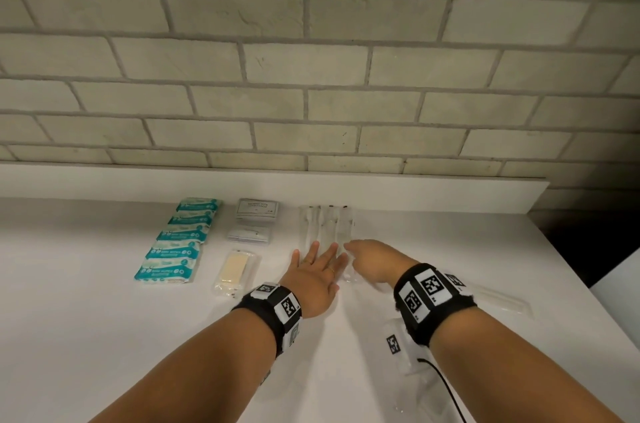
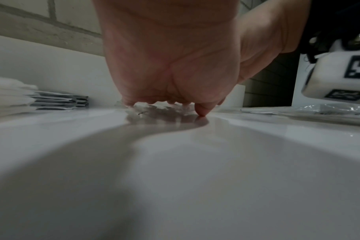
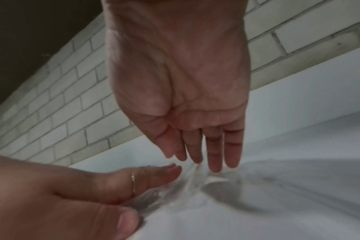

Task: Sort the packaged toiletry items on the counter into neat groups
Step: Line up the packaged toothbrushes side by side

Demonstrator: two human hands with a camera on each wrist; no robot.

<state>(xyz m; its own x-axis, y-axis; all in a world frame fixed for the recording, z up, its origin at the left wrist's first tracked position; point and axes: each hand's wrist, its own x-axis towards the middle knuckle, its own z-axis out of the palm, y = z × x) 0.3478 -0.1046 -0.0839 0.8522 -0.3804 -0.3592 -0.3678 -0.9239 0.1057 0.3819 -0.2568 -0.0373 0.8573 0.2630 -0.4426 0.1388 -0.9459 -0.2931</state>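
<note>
A row of clear-wrapped packets point(image 1: 325, 225) lies near the back ledge of the white counter point(image 1: 104, 336). My left hand point(image 1: 320, 258) lies flat on their near ends, fingers straight and spread. My right hand point(image 1: 360, 249) is just to the right of it. In the right wrist view the right hand's straight fingers point(image 3: 214, 155) touch the crinkled clear wrapper point(image 3: 195, 180), right next to the left hand point(image 3: 113, 183). Further left are a column of teal wipe packs point(image 1: 176, 242), two piles of grey sachets point(image 1: 257, 208), and a clear-wrapped cream item point(image 1: 235, 270).
A long clear-wrapped item point(image 1: 498, 301) lies alone to the right, near the counter's right edge. More clear wrapping point(image 1: 419, 374) and a black cable sit under my right forearm. A brick wall point(image 1: 311, 76) rises behind the ledge.
</note>
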